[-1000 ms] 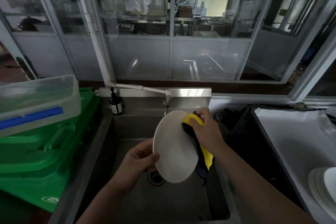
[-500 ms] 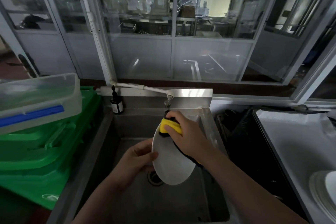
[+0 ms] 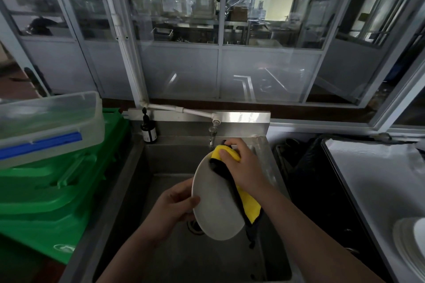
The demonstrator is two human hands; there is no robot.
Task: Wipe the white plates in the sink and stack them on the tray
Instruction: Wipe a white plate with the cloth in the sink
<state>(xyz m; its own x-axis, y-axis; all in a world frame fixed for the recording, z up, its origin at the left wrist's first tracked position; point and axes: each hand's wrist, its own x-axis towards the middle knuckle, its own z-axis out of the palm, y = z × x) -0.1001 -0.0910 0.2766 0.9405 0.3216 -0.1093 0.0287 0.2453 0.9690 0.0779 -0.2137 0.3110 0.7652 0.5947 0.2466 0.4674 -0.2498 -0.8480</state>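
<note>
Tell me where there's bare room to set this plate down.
Bare white tray surface lies between its dark left rim and the plate stack at far right. The sink floor below the held plate is bare too. Left side is crowded with green crates.

Nothing readable here

The small dark bottle (image 3: 149,131) at the back corner of the sink (image 3: 128,181) has a pale label, but it's way too tiny and blurry to read. The green crate (image 3: 57,195) has a white mark near its lower edge, also illegible.
</note>
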